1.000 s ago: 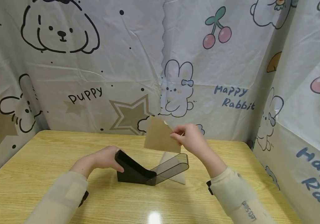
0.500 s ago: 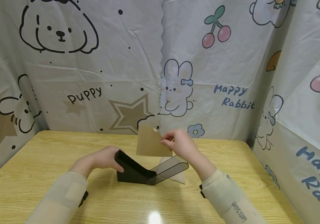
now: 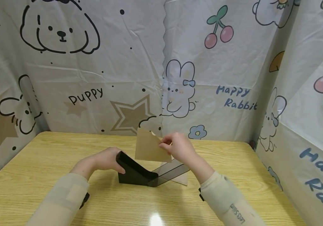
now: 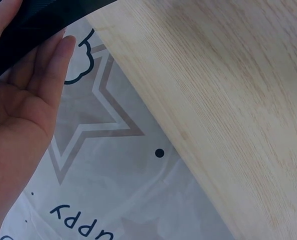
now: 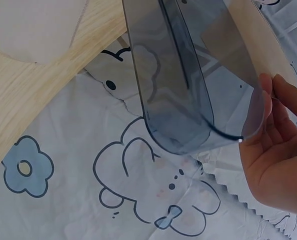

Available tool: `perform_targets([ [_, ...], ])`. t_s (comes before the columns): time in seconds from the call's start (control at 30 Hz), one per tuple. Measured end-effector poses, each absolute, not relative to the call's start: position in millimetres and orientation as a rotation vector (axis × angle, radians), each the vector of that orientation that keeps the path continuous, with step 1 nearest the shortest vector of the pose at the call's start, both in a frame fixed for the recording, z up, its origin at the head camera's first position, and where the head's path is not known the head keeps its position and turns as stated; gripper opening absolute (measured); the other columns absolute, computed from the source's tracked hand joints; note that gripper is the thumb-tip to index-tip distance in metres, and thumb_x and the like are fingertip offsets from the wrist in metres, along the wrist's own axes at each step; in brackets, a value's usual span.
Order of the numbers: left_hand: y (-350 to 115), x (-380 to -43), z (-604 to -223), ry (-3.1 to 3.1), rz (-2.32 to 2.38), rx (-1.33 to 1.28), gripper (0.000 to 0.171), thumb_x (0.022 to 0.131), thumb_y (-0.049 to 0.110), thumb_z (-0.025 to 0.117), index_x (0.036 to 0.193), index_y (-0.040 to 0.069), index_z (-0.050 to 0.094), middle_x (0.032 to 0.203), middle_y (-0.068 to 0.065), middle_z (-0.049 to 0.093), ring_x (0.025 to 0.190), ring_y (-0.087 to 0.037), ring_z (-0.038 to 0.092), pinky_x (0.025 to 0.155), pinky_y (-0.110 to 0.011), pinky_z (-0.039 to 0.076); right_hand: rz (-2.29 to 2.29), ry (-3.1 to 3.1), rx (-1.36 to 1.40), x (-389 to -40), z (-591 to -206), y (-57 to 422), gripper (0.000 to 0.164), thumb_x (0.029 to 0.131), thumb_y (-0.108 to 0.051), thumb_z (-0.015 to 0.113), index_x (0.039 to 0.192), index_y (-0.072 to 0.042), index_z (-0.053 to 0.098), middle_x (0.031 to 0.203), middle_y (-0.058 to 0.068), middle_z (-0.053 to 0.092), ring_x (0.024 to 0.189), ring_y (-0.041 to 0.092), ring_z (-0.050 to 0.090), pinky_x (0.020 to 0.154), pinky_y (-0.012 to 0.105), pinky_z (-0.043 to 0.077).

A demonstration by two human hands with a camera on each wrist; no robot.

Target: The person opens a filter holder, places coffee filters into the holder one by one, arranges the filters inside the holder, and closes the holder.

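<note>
On the table stands a black holder (image 3: 134, 174) with a smoky clear plastic cover (image 3: 171, 172) tilted out to its right. My left hand (image 3: 107, 159) grips the holder's raised left end, fingers behind it and thumb in front. Between thumb and fingertips, my right hand (image 3: 179, 149) pinches a brown paper coffee filter (image 3: 148, 147) by its right edge, up over the holder. Its crimped edge shows in the right wrist view, beyond the clear cover (image 5: 173, 100). Another filter (image 3: 182, 179) lies on the table behind the cover, partly hidden by it.
The wooden table (image 3: 65, 147) reaches back to a pale printed cloth (image 3: 133, 69) that hangs behind it and along both sides. A dark strap (image 3: 201, 194) shows at the right sleeve, another (image 3: 84, 201) at the left.
My right hand has carried the filter left and down, closer over the black holder. The left hand and the holder have stayed in place.
</note>
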State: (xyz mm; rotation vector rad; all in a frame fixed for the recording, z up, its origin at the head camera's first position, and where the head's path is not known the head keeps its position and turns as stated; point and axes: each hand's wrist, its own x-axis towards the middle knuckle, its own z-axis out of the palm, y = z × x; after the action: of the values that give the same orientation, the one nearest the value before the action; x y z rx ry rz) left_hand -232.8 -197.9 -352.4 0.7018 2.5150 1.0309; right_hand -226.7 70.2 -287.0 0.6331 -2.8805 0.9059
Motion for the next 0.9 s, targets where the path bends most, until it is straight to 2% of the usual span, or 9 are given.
perform_targets([
  [0.23, -198, -233, -353, 2.500, 1.051, 0.698, 0.026, 0.072, 0.009, 0.078, 0.097, 0.005, 0.069, 0.091, -0.003, 0.069, 0.074, -0.011, 0.059, 0.070, -0.030, 0.049, 0.895, -2.867, 0.674, -225, -291, 65, 0.011, 0.085, -0.017, 0.068, 0.078, -0.010, 0.070, 0.067, -0.002, 0.063, 0.051, 0.008, 0.050, 0.053, 0.022, 0.040],
  [0.47, -198, -232, -351, 2.514, 1.032, 0.699, 0.026, 0.072, 0.011, 0.078, 0.096, 0.007, 0.069, 0.095, -0.002, 0.069, 0.078, -0.010, 0.059, 0.073, -0.029, 0.049, 0.880, -2.864, 0.711, -224, -296, 62, 0.010, 0.085, -0.016, 0.068, 0.078, -0.009, 0.069, 0.066, -0.002, 0.062, 0.051, 0.007, 0.049, 0.054, 0.022, 0.040],
  [0.9, -197, -232, -351, 2.526, 1.022, 0.699, 0.022, 0.072, 0.009, 0.079, 0.091, 0.008, 0.069, 0.086, 0.000, 0.068, 0.072, -0.010, 0.056, 0.069, -0.029, 0.048, 0.814, -2.878, 0.744, -225, -308, 55, 0.010, 0.085, -0.018, 0.068, 0.079, -0.010, 0.068, 0.071, -0.001, 0.064, 0.052, 0.006, 0.050, 0.056, 0.022, 0.042],
])
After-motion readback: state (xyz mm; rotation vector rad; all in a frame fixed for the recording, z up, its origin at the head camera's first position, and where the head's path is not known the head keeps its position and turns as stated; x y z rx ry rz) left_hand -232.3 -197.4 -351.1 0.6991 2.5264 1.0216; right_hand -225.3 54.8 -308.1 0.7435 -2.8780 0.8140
